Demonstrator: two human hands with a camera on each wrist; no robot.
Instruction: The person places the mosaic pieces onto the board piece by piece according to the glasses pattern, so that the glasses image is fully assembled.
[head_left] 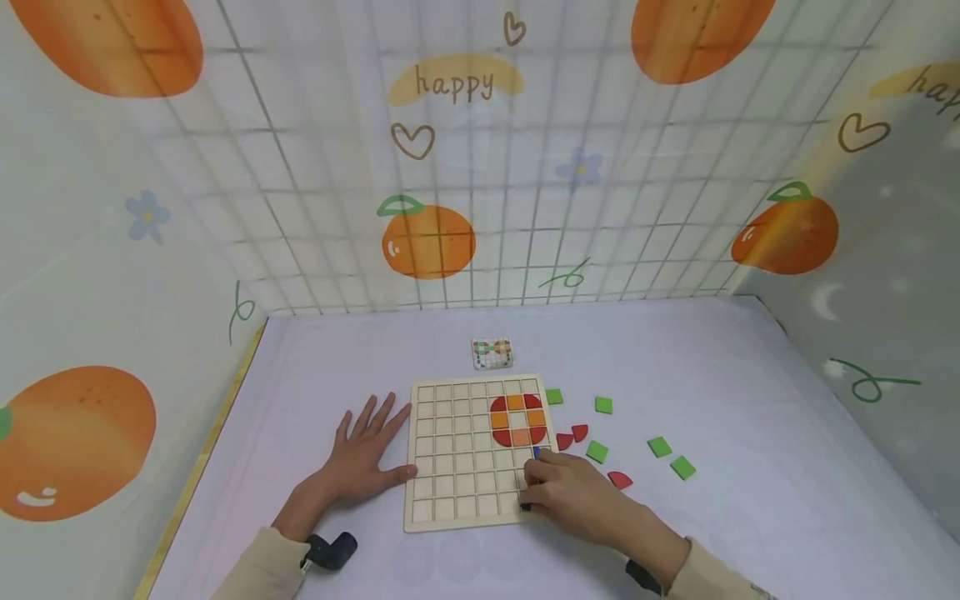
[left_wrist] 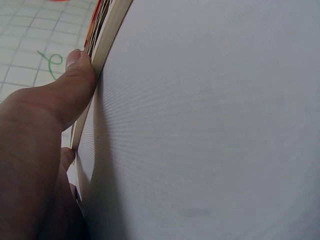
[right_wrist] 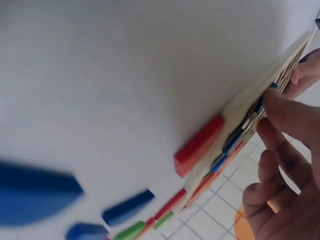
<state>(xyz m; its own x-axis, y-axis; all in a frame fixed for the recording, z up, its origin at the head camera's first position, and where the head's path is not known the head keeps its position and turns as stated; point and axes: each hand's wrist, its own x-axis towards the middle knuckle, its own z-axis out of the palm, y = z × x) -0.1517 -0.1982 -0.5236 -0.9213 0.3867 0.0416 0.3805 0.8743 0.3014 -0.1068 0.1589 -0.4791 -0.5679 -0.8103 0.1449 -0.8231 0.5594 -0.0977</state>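
A pale wooden grid board (head_left: 442, 454) lies on the table, with red quarter-circles and orange squares (head_left: 514, 402) forming a ring in its upper right. My left hand (head_left: 363, 462) lies flat with fingers spread beside the board's left side; the thumb (left_wrist: 75, 80) touches its edge. At the board's lower right, my right hand (head_left: 573, 492) has curled fingers and pinches a small dark blue tile (head_left: 525, 506), mostly hidden by the fingertips. Another blue tile (head_left: 536, 452) shows just above that hand. More blue tiles (right_wrist: 232, 142) sit along the board in the right wrist view.
Loose green squares (head_left: 603, 405) and red quarter-circles (head_left: 619, 480) lie right of the board. Blue blocks (right_wrist: 127, 207) are on the table in the right wrist view. A small pattern card (head_left: 492, 353) lies behind the board. A printed curtain (head_left: 517, 192) hangs at the back.
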